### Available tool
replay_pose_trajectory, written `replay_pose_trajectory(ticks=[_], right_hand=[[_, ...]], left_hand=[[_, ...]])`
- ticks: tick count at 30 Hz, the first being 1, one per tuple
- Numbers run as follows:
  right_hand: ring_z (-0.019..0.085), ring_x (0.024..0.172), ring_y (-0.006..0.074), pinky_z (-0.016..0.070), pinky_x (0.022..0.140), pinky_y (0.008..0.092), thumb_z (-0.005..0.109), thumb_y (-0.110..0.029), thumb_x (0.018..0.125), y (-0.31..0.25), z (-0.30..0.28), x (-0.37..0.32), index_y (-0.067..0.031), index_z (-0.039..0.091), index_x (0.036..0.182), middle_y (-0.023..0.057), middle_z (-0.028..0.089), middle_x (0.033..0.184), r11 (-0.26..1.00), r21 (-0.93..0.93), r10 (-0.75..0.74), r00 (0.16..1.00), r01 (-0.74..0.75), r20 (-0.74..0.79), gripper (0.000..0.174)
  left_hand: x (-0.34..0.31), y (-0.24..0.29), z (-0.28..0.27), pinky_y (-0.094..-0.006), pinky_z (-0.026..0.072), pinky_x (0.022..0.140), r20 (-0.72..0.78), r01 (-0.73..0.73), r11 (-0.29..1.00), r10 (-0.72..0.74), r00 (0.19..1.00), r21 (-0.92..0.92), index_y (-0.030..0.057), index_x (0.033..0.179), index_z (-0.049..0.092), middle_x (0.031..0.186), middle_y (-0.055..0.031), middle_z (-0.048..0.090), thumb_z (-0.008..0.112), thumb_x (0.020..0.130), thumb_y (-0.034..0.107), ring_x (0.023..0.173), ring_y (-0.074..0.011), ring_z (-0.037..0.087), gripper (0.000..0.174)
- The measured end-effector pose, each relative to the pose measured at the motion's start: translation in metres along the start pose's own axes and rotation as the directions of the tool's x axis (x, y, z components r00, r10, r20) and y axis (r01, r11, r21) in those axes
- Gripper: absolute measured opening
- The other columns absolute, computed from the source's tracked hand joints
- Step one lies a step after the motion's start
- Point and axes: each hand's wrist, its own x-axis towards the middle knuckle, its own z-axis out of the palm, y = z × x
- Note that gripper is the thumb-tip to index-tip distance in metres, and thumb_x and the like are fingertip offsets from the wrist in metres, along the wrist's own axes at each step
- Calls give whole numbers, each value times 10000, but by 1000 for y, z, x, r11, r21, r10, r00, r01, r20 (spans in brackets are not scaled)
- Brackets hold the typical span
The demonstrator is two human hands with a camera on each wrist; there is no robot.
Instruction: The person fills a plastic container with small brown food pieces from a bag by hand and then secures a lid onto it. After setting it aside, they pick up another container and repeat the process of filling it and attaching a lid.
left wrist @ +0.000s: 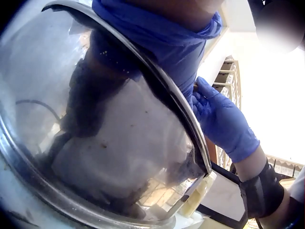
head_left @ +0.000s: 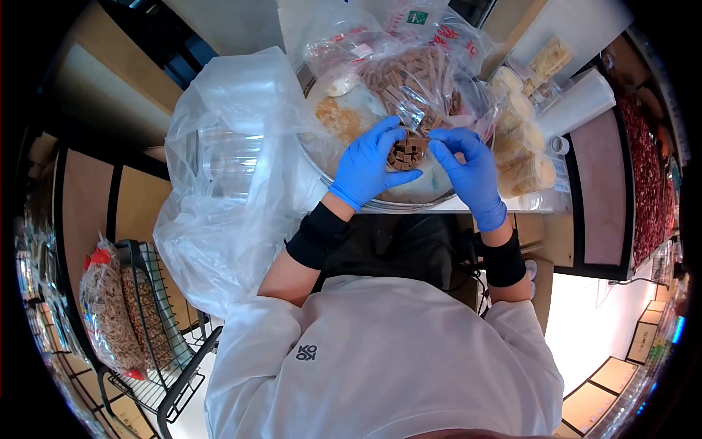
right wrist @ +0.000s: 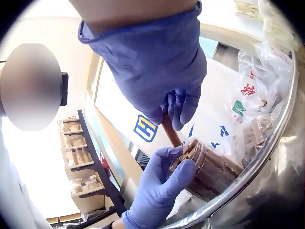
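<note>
Both hands wear blue gloves. My left hand (head_left: 369, 164) holds a clear plastic jar (right wrist: 209, 172) packed with upright brown sticks (head_left: 404, 156), thumb on one side and fingers on the other. The jar leans over the big metal basin (right wrist: 267, 160), its mouth towards me. Between the fingertips of my right hand (head_left: 468, 168) is a single brown stick (right wrist: 170, 131), its lower end at the jar's mouth. Beyond the jar, a clear bag (head_left: 468, 91) with a heap of loose brown sticks (head_left: 420, 77) lies in the basin. The basin's side hides part of the left hand in the left wrist view.
Several tubs with pale contents (head_left: 518, 139) stand right of the basin, beside a white roll (head_left: 585, 99). On the left, a large plastic bag holds clear empty containers (head_left: 234, 161). A wire cart (head_left: 164, 329) with filled bags stands at lower left.
</note>
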Motion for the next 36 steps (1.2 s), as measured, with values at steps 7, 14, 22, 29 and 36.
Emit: replay_pose_trajectory(ticks=[7,14,22,29,36], right_hand=[[659,791,126,516,732,260,731,-135,864,-15,5,-2,-53,700,1033,73,673,910,992,-105,-75,997,74,-1,191],[669,768,156,521,683,274,733,-172,864,-9,20,-3,-60,697,1033,81,685,905,993,-112,-28,1000,29,15,205],[676,763,168,522,670,278,721,-202,881,-8,24,-1,-39,689,1025,116,678,888,990,-144,-9,1000,7,-14,219],[673,745,185,517,656,289,720,-218,882,-11,28,3,-52,687,1039,121,674,886,975,-220,-42,997,27,-61,231],[631,679,198,501,628,307,740,-231,843,-5,31,-1,-84,684,1018,87,649,857,911,-332,-239,969,245,59,236]], left_hand=[[3,2,-3,-388,552,855,30,10,1000,-10,999,11,117,1145,579,1282,-137,580,857,667,406,1028,-316,654,624],[4,2,-3,-386,550,858,25,0,1000,0,1000,-7,115,1147,591,1275,-136,587,856,669,367,1022,-314,659,602],[2,-1,-2,-399,527,882,65,-5,1000,6,998,-17,76,1155,579,1284,-152,561,824,698,410,1057,-351,621,616],[2,0,-2,-402,515,905,83,4,1000,-3,997,-17,78,1157,578,1289,-149,561,819,699,423,1086,-344,611,622],[2,-3,-3,-402,514,904,63,-25,999,27,998,-30,87,1172,569,1289,-141,572,838,683,354,1083,-334,616,619]])
